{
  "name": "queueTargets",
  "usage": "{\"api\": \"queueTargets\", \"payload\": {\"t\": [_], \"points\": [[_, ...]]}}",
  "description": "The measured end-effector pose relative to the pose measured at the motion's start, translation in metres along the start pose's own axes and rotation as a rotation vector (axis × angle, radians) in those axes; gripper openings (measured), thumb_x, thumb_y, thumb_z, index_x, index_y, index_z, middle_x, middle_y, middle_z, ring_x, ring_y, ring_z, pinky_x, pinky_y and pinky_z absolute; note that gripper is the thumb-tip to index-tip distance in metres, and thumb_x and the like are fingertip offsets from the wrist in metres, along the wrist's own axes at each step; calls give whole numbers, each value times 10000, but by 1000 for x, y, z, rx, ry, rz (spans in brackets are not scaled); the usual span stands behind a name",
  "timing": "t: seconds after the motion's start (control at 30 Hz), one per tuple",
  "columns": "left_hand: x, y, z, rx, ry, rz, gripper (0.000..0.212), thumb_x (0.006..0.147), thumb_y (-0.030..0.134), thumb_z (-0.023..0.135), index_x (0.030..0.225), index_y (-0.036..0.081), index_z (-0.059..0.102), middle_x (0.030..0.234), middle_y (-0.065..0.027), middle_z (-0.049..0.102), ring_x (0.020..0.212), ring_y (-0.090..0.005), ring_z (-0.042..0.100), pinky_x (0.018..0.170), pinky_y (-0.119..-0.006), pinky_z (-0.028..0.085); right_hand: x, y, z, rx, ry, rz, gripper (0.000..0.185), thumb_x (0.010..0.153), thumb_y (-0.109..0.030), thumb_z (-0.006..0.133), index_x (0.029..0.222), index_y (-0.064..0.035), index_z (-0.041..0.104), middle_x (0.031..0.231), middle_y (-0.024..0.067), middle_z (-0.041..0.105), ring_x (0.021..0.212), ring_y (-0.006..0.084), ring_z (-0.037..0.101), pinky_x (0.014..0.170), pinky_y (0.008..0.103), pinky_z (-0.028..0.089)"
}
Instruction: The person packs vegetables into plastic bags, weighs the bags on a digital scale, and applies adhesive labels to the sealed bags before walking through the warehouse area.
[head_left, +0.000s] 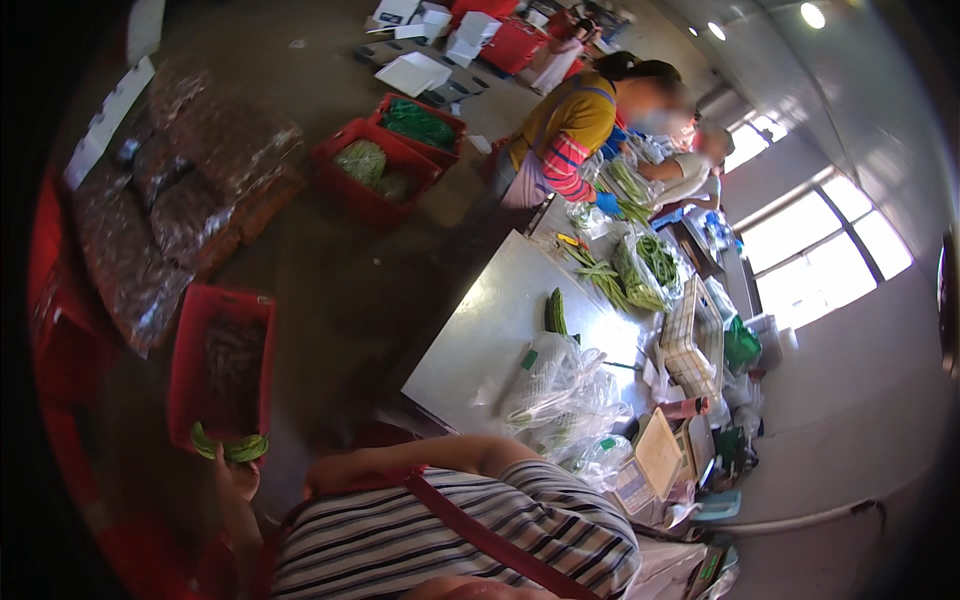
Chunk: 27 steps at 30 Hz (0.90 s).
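Note:
At the lower left, my right hand is closed around green ridged gourds that look like bitter melons. They are over the near end of a red plastic crate on the floor. Long dark produce lies inside the crate in shadow; its kind is unclear. My left forearm crosses in front of my striped shirt, and its hand is lost in shadow against my red apron. Beside me on the metal table are a dark green bitter melon and clear plastic bags of netted produce.
A weighing scale and a white plastic basket stand along the table. Farther on, a co-worker in blue gloves handles green vegetables. Bulging plastic sacks and red crates occupy the floor to the left.

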<state>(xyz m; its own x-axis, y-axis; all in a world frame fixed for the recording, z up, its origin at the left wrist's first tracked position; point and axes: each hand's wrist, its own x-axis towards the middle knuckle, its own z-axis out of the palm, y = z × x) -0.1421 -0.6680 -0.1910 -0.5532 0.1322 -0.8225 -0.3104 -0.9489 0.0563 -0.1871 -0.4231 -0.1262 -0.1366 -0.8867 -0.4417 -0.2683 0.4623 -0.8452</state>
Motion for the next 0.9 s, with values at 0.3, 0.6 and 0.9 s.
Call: {"api": "queueTargets", "payload": {"t": [0.3, 0.6, 0.9], "points": [[97, -17, 166, 111, -8, -202, 359, 717, 396, 733, 891, 114, 595, 902, -38, 589, 793, -167, 539, 615, -287, 455, 22, 52, -46, 37, 38, -212, 233, 782, -226, 553, 854, -29, 653, 787, 180, 643, 682, 276, 602, 643, 402, 451], [152, -71, 325, 630, -84, -344, 425, 773, 489, 623, 1032, 160, 550, 997, -11, 556, 888, -170, 496, 691, -299, 404, -13, 72, -157, 385, 363, -408, 206, 785, -181, 544, 839, -5, 639, 753, 148, 635, 670, 225, 578, 645, 370, 446], [204, -119, 372, 779, 86, -460, 409, 766, 489, 623, 992, 161, 530, 955, -21, 523, 830, -184, 468, 693, -319, 418, -84, 89, -185, 657, 631, -435, 181, 788, -136, 536, 823, 18, 625, 719, 116, 627, 659, 175, 553, 648, 337, 442]]}}
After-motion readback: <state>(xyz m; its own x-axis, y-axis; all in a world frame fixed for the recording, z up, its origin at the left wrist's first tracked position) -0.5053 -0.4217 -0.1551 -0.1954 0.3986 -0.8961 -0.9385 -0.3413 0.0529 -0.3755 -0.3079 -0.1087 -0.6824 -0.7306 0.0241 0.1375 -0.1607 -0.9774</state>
